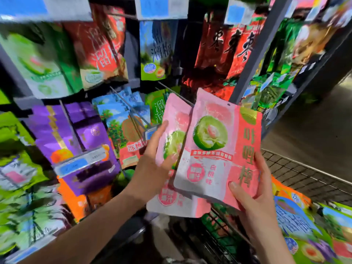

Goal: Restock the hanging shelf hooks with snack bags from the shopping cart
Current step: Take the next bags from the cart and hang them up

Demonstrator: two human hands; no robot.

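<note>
front pink bag upright, hole up, leaning right

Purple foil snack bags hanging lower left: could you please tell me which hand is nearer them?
Left. The left hand sits just right of the purple foil snack bags; the right hand is farther right, beside the dark wire shopping cart.

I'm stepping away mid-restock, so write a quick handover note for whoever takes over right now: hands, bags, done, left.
Left hand: grips the rear pink bag by its left edge.
Right hand: grips the front pink bag at its lower right corner.
Both bags overlap, held in front of the hook rod, on no hook.
Done: two bags picked up.
Left: hang both, then the spare bags lying in the shopping cart.
</note>
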